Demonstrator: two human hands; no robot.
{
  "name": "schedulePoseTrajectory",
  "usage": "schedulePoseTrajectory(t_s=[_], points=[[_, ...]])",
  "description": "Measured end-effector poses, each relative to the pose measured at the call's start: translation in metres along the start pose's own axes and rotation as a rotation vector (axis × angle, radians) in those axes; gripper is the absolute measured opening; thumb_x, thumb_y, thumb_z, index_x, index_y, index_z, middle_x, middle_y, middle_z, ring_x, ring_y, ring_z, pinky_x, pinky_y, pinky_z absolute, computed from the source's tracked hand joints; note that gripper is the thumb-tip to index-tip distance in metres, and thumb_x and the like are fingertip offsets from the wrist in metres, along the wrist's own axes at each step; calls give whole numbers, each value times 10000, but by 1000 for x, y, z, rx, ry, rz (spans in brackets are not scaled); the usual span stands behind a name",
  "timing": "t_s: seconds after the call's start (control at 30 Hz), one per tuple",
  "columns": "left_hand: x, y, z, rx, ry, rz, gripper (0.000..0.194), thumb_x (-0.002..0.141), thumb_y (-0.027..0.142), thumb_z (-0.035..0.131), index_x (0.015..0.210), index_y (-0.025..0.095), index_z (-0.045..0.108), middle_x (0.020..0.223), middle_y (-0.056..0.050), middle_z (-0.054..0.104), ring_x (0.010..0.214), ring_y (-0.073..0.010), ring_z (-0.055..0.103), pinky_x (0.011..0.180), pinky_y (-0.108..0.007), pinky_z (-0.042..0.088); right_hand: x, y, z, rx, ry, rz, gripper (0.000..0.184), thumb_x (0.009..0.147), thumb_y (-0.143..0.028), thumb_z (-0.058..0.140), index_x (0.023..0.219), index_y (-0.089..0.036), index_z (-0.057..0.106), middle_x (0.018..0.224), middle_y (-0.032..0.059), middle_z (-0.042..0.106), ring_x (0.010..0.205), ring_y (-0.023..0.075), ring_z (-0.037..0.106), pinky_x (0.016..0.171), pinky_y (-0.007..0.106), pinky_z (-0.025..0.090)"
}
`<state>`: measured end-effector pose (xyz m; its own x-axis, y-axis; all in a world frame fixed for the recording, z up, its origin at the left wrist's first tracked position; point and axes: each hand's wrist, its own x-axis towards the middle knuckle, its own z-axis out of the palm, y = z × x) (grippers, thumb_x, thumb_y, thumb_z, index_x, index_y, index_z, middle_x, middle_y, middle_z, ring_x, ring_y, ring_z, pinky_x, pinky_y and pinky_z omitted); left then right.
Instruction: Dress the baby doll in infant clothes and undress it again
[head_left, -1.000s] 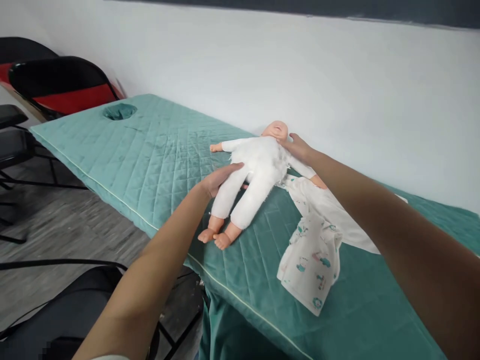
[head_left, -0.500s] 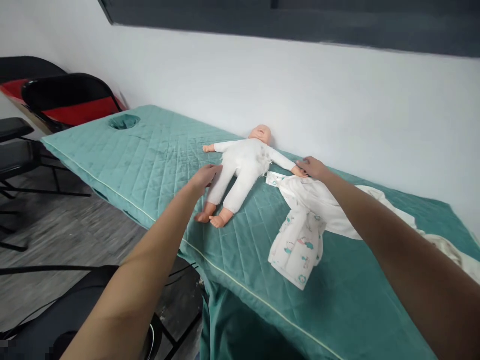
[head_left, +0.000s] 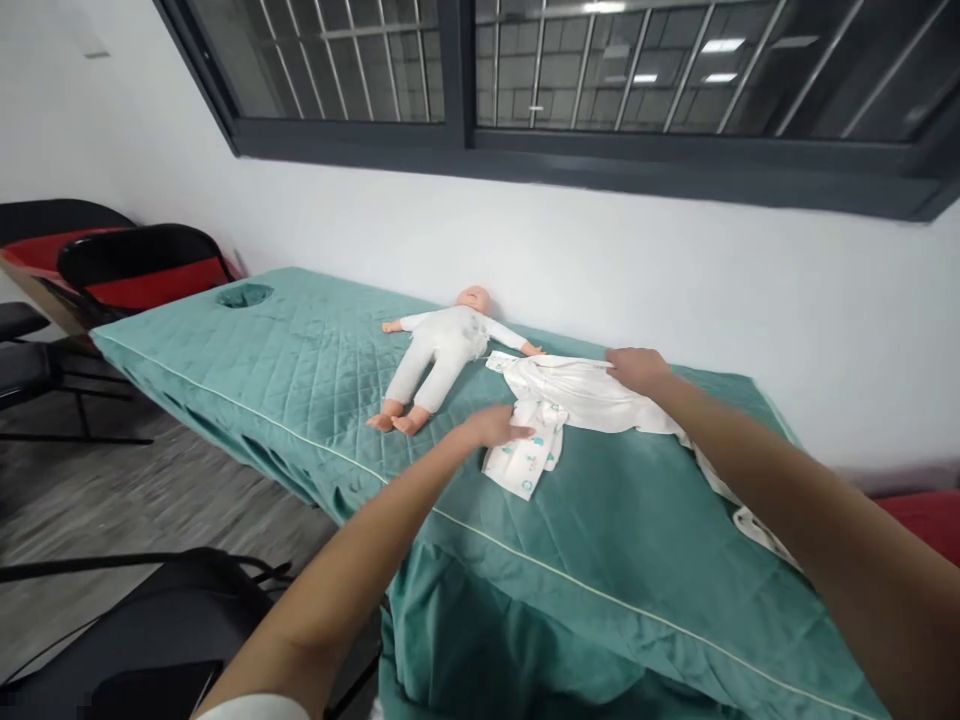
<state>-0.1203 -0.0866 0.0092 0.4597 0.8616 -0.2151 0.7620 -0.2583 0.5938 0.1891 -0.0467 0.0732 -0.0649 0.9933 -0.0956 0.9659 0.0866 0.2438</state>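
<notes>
A baby doll (head_left: 448, 335) in a white cloth body lies on its back on the green quilted bed, head by the wall and legs toward me. To its right is a plain white cloth (head_left: 581, 390), which looks like a baby garment. My right hand (head_left: 637, 370) is closed on its upper edge. My left hand (head_left: 496, 428) pinches the white printed cloth (head_left: 521, 462), which has small teal figures. It lies against the plain cloth; whether the two are joined I cannot tell.
The green quilted bed cover (head_left: 315, 350) has a round hole (head_left: 244, 296) at its far left end. Black and red folding chairs (head_left: 150, 270) stand beyond that end. A black chair (head_left: 142, 630) is close at lower left. A barred window (head_left: 555, 90) is above the wall.
My left hand has left the doll's leg and moved right onto the printed cloth. My right hand has gone from the doll's hand to the plain cloth. The view has tilted up.
</notes>
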Motion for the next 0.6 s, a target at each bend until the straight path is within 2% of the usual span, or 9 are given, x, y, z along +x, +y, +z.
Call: schedulePoseTrajectory(t_s=[0.07,0.17,0.33,0.43,0.53,0.6], points=[[2,9,13,-61,18,20,482,723,463,735,1100,175,654,1173,-121,710,1028,-297,668,857,-335,500,-18,-3,-14,-10,31,-59,283,970,-334,411,1147,-221,601,1146,136,693,988,275,656,747,354,431],[-3,21,19,-89,115,56,366,769,295,691,1114,184,640,1173,-109,710,1034,-277,665,867,-326,492,-42,-8,-34,-7,93,-121,323,1004,-373,328,1164,-245,578,1160,101,694,980,254,652,715,331,408],[-23,45,11,-50,235,109,206,905,265,502,1046,187,631,1122,-152,701,1074,-307,636,923,-384,447,-69,-21,-63,35,226,-246,368,1017,-391,267,1126,-248,587,1112,85,707,917,243,649,660,315,367],[-34,63,-1,-102,327,154,160,921,274,483,953,196,619,1042,-131,702,1045,-289,628,924,-370,437,-77,-34,-78,44,250,-313,359,1008,-381,288,1095,-243,608,1075,88,712,883,246,645,644,310,352],[-46,81,-15,-424,372,239,94,886,264,545,849,200,602,897,-66,684,900,-235,631,844,-323,460,-80,-48,-90,138,287,-372,336,995,-370,328,1090,-247,626,1042,76,719,886,238,638,666,302,359],[-55,91,-24,-778,275,269,95,874,280,578,872,189,604,827,-39,663,780,-195,621,747,-290,475,-78,-53,-97,276,329,-417,315,978,-362,367,1089,-245,638,1016,58,721,890,225,631,704,298,376]])
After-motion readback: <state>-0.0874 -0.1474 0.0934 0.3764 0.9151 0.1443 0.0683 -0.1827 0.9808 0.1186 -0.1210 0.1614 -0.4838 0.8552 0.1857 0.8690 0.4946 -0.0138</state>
